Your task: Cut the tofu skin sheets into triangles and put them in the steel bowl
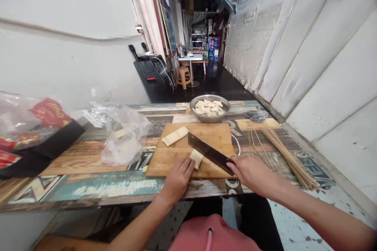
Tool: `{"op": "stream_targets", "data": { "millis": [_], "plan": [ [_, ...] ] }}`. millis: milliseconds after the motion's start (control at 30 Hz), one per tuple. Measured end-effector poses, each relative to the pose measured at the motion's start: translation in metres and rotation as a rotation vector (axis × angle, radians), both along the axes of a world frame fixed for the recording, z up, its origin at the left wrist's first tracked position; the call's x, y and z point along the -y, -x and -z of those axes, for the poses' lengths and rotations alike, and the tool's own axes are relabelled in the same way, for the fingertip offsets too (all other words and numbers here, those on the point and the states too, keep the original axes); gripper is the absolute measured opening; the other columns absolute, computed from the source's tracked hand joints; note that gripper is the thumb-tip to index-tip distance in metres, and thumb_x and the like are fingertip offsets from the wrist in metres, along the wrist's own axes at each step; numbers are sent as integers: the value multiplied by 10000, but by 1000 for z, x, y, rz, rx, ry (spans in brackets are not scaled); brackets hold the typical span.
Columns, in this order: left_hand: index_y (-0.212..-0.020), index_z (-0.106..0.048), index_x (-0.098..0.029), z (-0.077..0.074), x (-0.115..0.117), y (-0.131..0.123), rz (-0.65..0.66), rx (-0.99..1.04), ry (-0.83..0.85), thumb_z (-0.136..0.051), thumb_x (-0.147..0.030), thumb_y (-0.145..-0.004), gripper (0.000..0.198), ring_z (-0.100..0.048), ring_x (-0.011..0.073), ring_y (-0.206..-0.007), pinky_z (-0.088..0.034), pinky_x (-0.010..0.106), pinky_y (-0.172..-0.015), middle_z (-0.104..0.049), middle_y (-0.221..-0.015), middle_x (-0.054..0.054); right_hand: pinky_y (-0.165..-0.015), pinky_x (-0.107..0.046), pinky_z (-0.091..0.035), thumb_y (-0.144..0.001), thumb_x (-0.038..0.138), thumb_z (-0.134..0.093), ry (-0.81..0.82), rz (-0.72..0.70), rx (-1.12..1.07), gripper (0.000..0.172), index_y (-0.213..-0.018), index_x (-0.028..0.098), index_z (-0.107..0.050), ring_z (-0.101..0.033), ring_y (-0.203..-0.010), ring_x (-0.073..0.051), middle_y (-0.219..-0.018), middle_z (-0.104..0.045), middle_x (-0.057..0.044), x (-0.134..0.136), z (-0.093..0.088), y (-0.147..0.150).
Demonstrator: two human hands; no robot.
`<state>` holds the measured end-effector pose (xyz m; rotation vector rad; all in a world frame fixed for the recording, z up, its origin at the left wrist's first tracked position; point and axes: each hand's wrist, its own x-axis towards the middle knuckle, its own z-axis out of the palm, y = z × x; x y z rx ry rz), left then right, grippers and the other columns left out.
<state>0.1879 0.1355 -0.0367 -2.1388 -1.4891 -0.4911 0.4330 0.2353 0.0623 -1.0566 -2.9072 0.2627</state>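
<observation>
In the head view my right hand (245,171) grips the handle of a dark-bladed cleaver (208,152), whose blade slants up and left across the cutting board (159,164). Under the blade lies a pale piece of tofu (196,158). The fingertips of my left hand (178,177) press on its left side and hold it against the wood. Whether the edge has entered the piece is hidden by the blade. Another tofu slab (174,136), longer and with crease lines, lies apart at the board's upper left.
Behind the board stands a metal bowl (209,117) of cut pale pieces. Thin wooden skewers (290,157) and a grey cloth (257,115) lie to the right. At left are a clear plastic bag (125,137) and a black tray (44,153) with red packaging.
</observation>
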Motion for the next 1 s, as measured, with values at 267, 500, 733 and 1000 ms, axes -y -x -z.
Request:
{"op": "stream_targets", "data": {
  "millis": [267,500,733,1000],
  "plan": [
    [-1119,-523,-28,3,1,-4,-12,11,-22,-356,-84,-856,316,-527,263,-987,-498,398,-829,-578,-1059,185,-495,-241,-332,-933,292,-311,-36,-90,146,329,-827,152,-589,-644,-618,-197,-687,-673,-95,-4,-17,15],
    [-1134,-529,-45,8,2,-5,-45,-18,33,-330,-89,-858,343,-543,267,-993,-498,400,-833,-584,-1080,184,-519,-259,-377,-925,275,-320,-1,-124,192,344,-823,127,-612,-655,-662,-231,-711,-674,-132,-5,-15,27],
    [-1125,-568,-76,-3,1,24,8,-76,138,-326,-105,-874,350,-537,259,-1034,-480,412,-865,-594,-1105,167,-581,-240,-388,-924,291,-308,32,-72,117,369,-848,117,-624,-651,-735,-205,-790,-682,-136,-16,-2,36],
    [-1151,-564,-169,-12,25,30,-152,324,49,-432,-216,-894,293,-568,187,-1005,-482,336,-883,-599,-1113,105,-528,-250,-329,-934,310,-285,31,-69,9,351,-828,158,-582,-629,-638,-196,-720,-665,-85,0,-11,26]
  ]
}}
